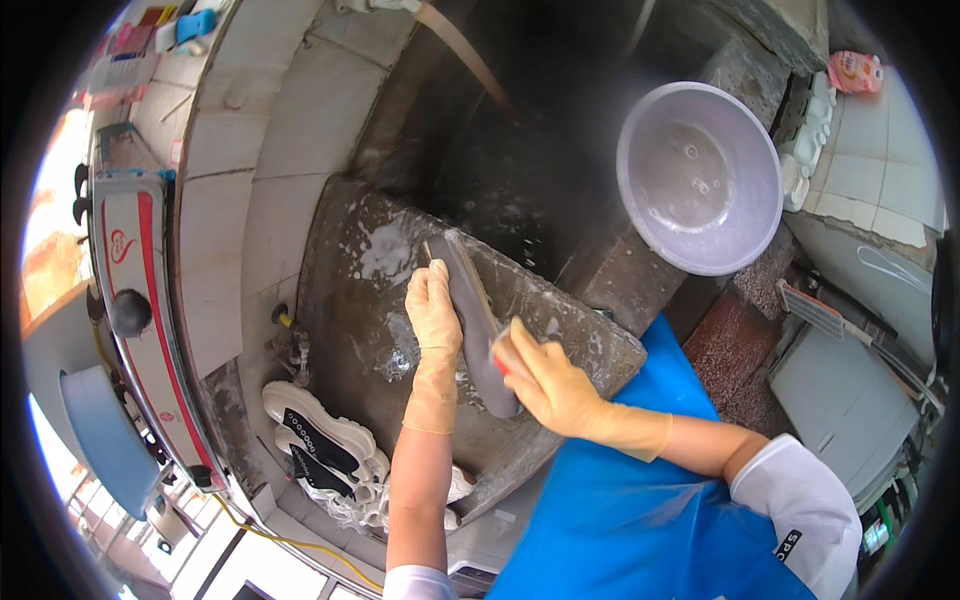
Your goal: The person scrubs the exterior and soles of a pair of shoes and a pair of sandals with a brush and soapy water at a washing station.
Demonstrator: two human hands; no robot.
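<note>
A long grey shoe or boot part [474, 322] with a pale edge lies slanted over a wet concrete slab [525, 457]; its exact kind is unclear. My left hand [435, 307], in a cream rubber glove, grips its upper left side. In my right hand [540, 375], gloved the same way, is a brush [514, 356] with a red spot, pressed against the lower right side of the grey piece and slightly blurred. White suds [386, 251] spread over the slab at the upper left. Below left of the slab stand black and white sneakers [326, 442].
A lavender basin [697, 180] holding cloudy water stands at the upper right. Past the slab's edge is a dark, wet trough [525, 172] with a hose [465, 52]. A metal tap [298, 352] is at the left wall, and a blue apron [622, 510] covers my front.
</note>
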